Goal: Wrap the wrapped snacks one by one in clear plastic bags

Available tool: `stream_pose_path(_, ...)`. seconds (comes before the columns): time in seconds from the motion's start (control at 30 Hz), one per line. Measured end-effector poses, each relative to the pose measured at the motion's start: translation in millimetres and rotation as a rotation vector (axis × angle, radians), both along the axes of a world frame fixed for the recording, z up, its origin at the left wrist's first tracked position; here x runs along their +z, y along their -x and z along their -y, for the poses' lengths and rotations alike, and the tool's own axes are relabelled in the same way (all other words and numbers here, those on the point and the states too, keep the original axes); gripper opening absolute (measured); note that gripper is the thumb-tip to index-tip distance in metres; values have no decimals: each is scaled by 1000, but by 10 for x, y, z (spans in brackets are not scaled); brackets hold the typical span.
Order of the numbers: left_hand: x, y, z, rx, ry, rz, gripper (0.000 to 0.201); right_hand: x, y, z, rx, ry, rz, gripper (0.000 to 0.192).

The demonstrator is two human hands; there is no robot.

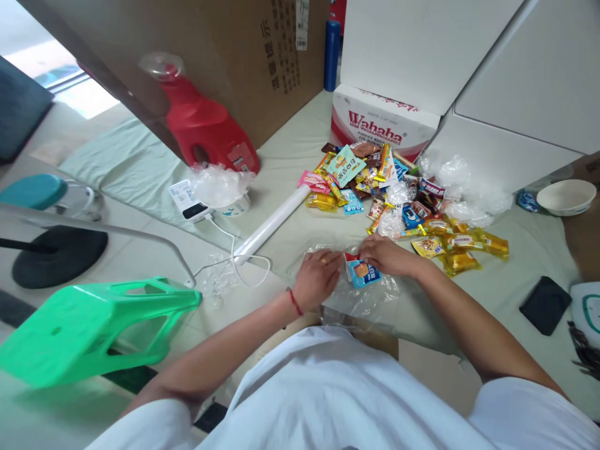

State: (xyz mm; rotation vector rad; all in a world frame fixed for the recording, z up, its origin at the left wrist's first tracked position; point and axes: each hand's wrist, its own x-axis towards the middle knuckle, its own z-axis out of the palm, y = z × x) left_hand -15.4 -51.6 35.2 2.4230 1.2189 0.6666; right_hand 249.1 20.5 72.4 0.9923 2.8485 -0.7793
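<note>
A clear plastic bag (363, 306) is spread on the cloth-covered surface in front of me, under and around both hands. At its middle sits a small blue snack packet (364, 274) with a food picture and a red-and-white part at its upper left. My right hand (379, 252) is closed at the packet's top edge, its fingertips pinched there. My left hand (319, 278), with a red string on the wrist, has curled fingers beside the packet's left side; what lies between them is hidden. Just beyond is a pile of wrapped snacks (370, 172).
A Wahaba-labelled carton (382, 122) stands behind the snacks. Left are a white roll (274, 222), a red jug (210, 125), a plastic-covered tub (229, 203) and a green stool (94, 325). Right are yellow-wrapped packs (462, 261), a black pouch (545, 305) and a bowl (566, 199).
</note>
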Motion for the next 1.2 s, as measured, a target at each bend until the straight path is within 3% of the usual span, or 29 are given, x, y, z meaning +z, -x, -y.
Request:
stream_pose_path(0.13, -237, -148, -344, 129, 50, -216, 43, 73, -4, 66, -22, 2, -31, 25)
stream_pose_path(0.27, -332, -138, -311, 141, 21, -267, 49, 156, -82, 191, 24, 60, -151, 27)
stream_pose_path(0.37, -330, -132, -247, 153, 14, -288, 50, 215, -139, 264, 44, 76, -193, 25)
stream_pose_path(0.5, -318, -151, -226, 204, 8, -298, 48, 247, -225, 275, -43, -52, -146, 24)
stream_pose_path(0.63, -300, -139, -255, 327, -15, -284, 38, 220, -352, 246, -155, -163, -90, 24)
stream_pose_path(0.73, -268, -113, -312, 421, 1, -261, 26, 200, -382, 249, -127, -114, -161, 25)
stream_pose_path(0.9, -216, -78, -412, 525, 74, -273, 21, 156, -187, 244, -26, -36, -102, 27)
stream_pose_path(1.03, -227, -69, -429, 506, 65, -322, 24, 147, -15, 203, -56, -45, 116, 26)
stream_pose_path(1.2, -283, -79, -410, 504, 22, -352, 27, 171, 55, 208, -7, -36, 188, 22)
